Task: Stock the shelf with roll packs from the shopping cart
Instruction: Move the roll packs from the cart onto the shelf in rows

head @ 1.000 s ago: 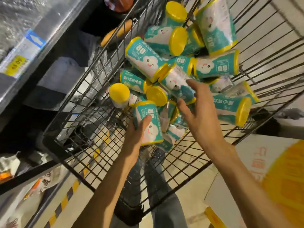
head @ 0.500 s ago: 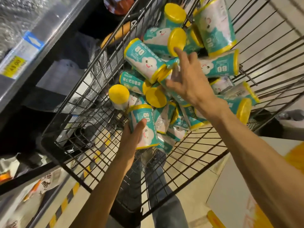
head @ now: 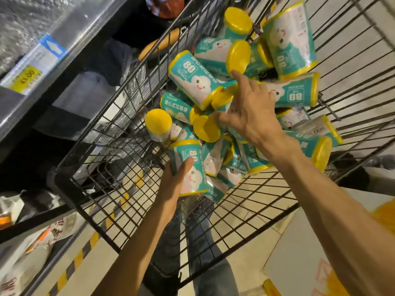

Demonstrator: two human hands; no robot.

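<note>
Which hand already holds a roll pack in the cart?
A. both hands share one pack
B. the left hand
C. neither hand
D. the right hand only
B: the left hand has its thumb curled round an upright roll pack, while the right hand reaches spread-fingered into the pile.

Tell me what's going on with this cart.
A person is pulling roll packs out of a wire cart beside a shelf. The left hand grips one teal pack at the near edge of the pile. The right hand reaches into the pile, fingers spread over another pack. Nothing has reached the shelf yet.
</note>
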